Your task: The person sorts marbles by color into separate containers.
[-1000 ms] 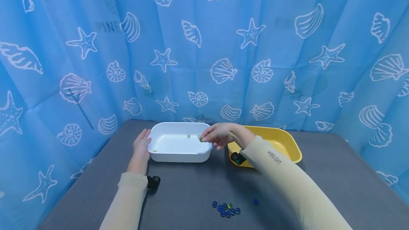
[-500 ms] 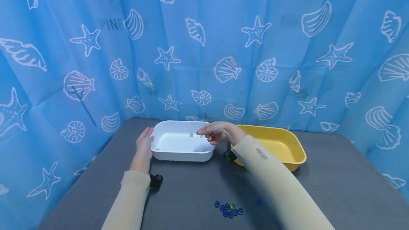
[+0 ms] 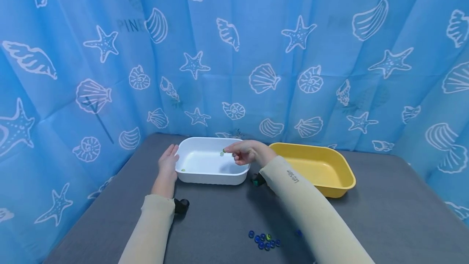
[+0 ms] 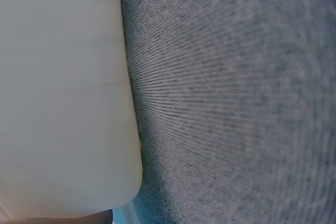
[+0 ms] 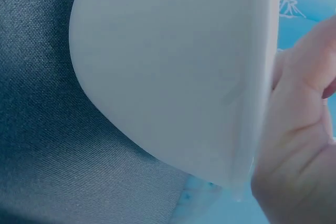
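A white plastic tub [image 3: 210, 179] stands toward the back of the grey table. My left hand [image 3: 168, 166] touches its left end with fingers fairly straight. Over the tub's right end, my right hand [image 3: 250, 152] pinches a green marble [image 3: 224, 150] at the thumb and fingertips. Inside the tub lie a pale green marble [image 3: 221, 154] and another green marble [image 3: 183, 170] at the front left; one more is partly hidden by the right hand. The right wrist view shows the tub's outer wall [image 5: 168, 66] beside the hand, but no marble.
A yellow tub [image 3: 331, 191] stands right of the white one, partly behind the right forearm. Nearer the front lie several blue marbles [image 3: 261, 246] with one yellow-green marble [image 3: 269, 237] among them. A lone blue marble [image 3: 299, 233] sits by the right sleeve. A blue shell-patterned curtain [image 3: 227, 72] hangs behind.
My right hand has moved left and slightly farther over the white tub, with the green marble still pinched. The left hand stays at the tub's left end. The whole view has shifted slightly.
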`<state>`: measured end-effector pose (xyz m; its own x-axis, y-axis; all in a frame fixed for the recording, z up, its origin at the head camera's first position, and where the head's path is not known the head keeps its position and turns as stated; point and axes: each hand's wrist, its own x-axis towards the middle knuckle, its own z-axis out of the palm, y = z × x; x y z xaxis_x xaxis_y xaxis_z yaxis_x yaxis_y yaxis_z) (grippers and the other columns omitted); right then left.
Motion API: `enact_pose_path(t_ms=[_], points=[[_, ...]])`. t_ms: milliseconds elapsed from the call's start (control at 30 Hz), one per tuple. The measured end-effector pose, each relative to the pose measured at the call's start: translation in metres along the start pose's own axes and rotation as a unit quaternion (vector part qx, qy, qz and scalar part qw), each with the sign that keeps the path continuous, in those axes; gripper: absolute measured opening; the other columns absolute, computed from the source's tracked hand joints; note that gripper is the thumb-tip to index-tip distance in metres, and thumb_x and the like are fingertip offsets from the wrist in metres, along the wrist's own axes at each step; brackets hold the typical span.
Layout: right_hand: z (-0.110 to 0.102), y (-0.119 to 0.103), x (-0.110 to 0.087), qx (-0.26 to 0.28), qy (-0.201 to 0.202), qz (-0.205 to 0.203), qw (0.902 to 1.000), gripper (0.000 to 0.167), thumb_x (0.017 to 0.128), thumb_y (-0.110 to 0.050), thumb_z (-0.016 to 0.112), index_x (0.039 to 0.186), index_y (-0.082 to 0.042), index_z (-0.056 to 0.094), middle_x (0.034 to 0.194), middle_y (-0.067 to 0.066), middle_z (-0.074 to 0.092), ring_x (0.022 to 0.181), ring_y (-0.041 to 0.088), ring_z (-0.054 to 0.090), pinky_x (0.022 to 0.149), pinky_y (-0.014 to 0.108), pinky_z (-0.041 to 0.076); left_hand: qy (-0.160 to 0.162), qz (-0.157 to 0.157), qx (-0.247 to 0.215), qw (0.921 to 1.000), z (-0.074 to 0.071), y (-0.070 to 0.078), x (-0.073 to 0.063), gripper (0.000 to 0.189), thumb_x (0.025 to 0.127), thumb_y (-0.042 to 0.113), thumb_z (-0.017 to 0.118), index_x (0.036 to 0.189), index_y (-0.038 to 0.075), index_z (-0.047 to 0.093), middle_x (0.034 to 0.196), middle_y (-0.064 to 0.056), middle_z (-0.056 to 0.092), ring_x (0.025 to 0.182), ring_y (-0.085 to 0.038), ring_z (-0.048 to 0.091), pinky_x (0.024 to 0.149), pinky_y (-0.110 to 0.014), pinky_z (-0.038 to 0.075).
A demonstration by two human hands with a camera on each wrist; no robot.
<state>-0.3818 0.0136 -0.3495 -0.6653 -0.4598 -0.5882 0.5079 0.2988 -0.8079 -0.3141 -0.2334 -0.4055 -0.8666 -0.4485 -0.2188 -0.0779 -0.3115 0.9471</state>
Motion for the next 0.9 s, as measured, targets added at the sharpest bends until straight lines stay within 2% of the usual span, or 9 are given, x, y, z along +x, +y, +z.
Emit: enact_pose_path(t_ms=[200,400,633,900], points=[[0.002,0.0,0.006,0.0,0.019,0.009,0.9998,0.039,0.097,-0.02,0.061,0.133,-0.006,0.054,0.057,0.001,0.043,0.044,0.007,0.044,0.044,0.019,0.048,0.001,0.0,-0.006,1.0,0.001,0.0,-0.001,0.052,0.105,0.003,0.035,0.154,0.013,0.025,0.155,-0.004,0.031,0.144,-0.018,0.024,0.115,-0.034,0.022],[0.005,0.001,0.009,0.003,0.028,0.009,0.9996,0.033,0.097,-0.02,0.062,0.126,-0.004,0.058,0.058,0.002,0.046,0.047,0.009,0.046,0.047,0.019,0.049,-0.001,0.001,-0.01,0.9999,0.001,0.001,-0.002,0.051,0.105,0.003,0.034,0.154,0.012,0.024,0.156,-0.004,0.031,0.144,-0.017,0.024,0.115,-0.033,0.022],[0.007,0.001,0.013,0.006,0.036,0.015,0.9992,0.036,0.097,-0.019,0.062,0.129,-0.005,0.057,0.061,0.004,0.048,0.048,0.009,0.047,0.047,0.02,0.049,0.0,0.005,-0.009,0.9999,0.002,0.002,-0.002,0.051,0.105,0.003,0.034,0.154,0.011,0.024,0.156,-0.004,0.03,0.143,-0.017,0.025,0.115,-0.032,0.022],[0.009,0.002,0.014,0.026,0.068,0.028,0.997,0.033,0.095,-0.016,0.064,0.125,-0.002,0.059,0.067,0.005,0.05,0.052,0.01,0.05,0.051,0.02,0.051,0.006,-0.002,-0.011,0.9999,0.002,0.001,-0.002,0.051,0.105,0.004,0.035,0.154,0.013,0.025,0.156,-0.004,0.031,0.143,-0.016,0.026,0.115,-0.033,0.023]])
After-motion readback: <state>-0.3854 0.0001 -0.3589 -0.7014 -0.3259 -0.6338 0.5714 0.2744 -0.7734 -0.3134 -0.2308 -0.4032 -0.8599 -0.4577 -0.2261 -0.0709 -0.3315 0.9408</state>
